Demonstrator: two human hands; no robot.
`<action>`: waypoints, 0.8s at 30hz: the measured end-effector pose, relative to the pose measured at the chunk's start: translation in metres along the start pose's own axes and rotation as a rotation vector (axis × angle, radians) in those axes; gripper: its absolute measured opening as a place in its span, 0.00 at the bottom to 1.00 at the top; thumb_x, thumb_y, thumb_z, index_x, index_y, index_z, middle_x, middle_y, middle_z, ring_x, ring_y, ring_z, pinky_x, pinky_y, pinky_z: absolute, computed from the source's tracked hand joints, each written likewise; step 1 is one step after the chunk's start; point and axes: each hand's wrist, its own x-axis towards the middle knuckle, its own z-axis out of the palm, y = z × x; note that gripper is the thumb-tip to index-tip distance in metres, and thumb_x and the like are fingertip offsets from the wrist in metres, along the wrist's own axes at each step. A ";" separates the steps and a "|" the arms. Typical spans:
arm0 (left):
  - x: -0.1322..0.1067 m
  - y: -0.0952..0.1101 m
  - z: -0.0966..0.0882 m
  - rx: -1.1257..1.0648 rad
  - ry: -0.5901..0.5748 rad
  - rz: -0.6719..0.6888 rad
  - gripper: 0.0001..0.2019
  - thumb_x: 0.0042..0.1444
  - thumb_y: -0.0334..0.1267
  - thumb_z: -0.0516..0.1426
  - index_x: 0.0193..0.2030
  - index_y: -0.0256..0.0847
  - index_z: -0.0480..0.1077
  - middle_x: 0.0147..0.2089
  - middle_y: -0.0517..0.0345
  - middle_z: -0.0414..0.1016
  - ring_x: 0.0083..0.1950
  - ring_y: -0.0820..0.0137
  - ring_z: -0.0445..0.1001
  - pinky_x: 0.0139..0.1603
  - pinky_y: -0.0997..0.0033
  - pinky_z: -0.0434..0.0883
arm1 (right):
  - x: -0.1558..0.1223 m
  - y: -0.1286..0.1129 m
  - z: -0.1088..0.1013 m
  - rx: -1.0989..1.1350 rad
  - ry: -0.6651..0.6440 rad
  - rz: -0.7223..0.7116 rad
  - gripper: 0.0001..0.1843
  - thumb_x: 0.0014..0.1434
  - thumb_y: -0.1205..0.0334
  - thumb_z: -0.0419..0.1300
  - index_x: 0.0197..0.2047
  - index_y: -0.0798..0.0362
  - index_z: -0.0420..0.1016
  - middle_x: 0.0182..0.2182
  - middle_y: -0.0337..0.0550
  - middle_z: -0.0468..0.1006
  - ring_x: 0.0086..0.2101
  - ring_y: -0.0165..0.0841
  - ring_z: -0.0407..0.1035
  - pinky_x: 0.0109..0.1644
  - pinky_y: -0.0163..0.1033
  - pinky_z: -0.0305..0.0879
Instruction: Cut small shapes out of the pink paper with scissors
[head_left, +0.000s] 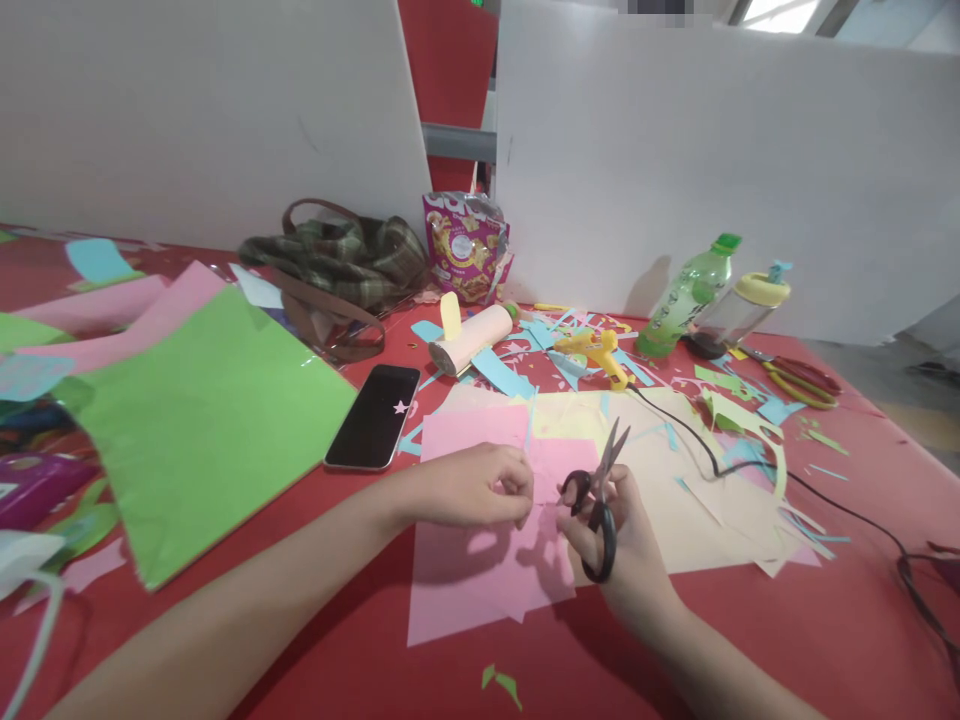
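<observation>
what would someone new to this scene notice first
Probably the large bright green sheet on the left of the red table. Then the black-handled scissors in the right hand, above pink paper and cream paper. Behind, a purple printed bag stands out near the table's back edge.

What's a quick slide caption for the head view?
Right hand holding black-handled scissors, left hand curled above pink paper on a red table.

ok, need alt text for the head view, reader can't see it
A person's right hand holds black-handled metal scissors, blades slightly parted, beside their curled left hand, over pink paper sheets. Around them on the red table are a black rectangular smartphone, a green sheet, a yellow corded glue gun and coloured paper scraps.
</observation>
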 end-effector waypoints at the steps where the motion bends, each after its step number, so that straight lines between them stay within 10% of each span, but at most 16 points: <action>1: 0.000 0.000 0.000 0.002 0.010 0.001 0.07 0.46 0.29 0.48 0.25 0.36 0.66 0.33 0.59 0.66 0.34 0.74 0.65 0.36 0.77 0.62 | 0.000 -0.001 0.000 0.001 0.009 0.001 0.15 0.49 0.69 0.58 0.30 0.48 0.52 0.29 0.33 0.62 0.21 0.23 0.56 0.21 0.28 0.54; 24: 0.009 -0.002 0.024 -0.167 0.086 0.036 0.12 0.54 0.37 0.46 0.26 0.34 0.65 0.29 0.57 0.69 0.31 0.74 0.66 0.34 0.75 0.62 | -0.001 -0.004 0.000 0.039 0.057 -0.048 0.15 0.48 0.66 0.60 0.31 0.48 0.54 0.28 0.34 0.63 0.22 0.25 0.58 0.28 0.33 0.60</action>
